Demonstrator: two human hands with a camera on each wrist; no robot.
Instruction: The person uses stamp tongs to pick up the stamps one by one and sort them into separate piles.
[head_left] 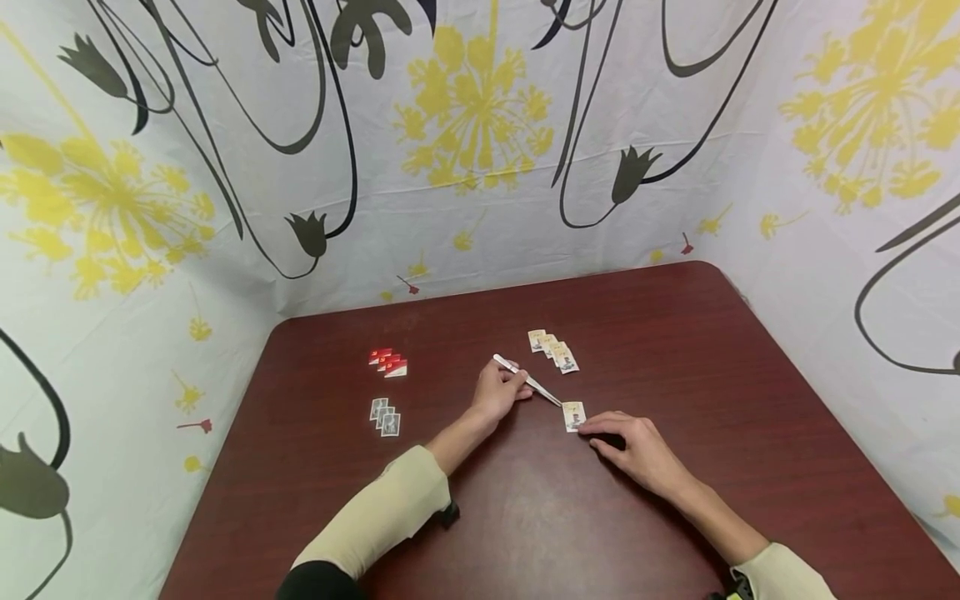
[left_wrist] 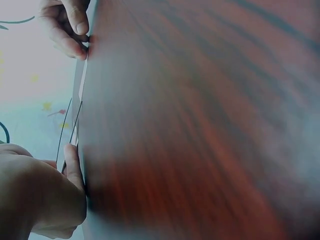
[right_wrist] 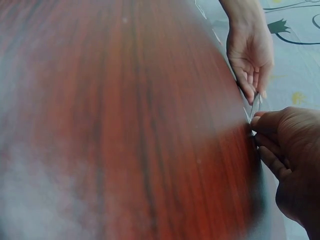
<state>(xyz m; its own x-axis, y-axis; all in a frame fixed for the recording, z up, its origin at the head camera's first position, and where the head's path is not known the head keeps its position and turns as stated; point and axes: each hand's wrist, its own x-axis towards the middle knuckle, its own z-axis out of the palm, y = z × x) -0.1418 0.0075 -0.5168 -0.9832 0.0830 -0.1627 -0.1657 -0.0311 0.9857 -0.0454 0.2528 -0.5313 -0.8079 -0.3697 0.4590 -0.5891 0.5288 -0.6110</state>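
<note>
My left hand (head_left: pixel 498 393) holds a pair of silver tweezers (head_left: pixel 536 387) between thumb and fingers. Their tips meet the upper left edge of a small cream and yellow stamp (head_left: pixel 573 413) on the dark red table. From the other side my right hand (head_left: pixel 637 450) touches the stamp's lower right corner with a fingertip, its thumb apart from the paper. In the left wrist view the tweezers (left_wrist: pixel 67 135) reach from the left hand (left_wrist: pixel 47 195) towards the right fingers (left_wrist: pixel 75 35). The right wrist view shows both hands close together, the stamp mostly hidden.
Several similar yellow stamps (head_left: pixel 553 350) lie in an overlapping row behind. Left of the hands are overlapping red and white stamps (head_left: pixel 387 362) and grey stamps (head_left: pixel 386 418). Patterned white cloth (head_left: pixel 480 233) surrounds the table (head_left: pixel 645 333) at the back and sides.
</note>
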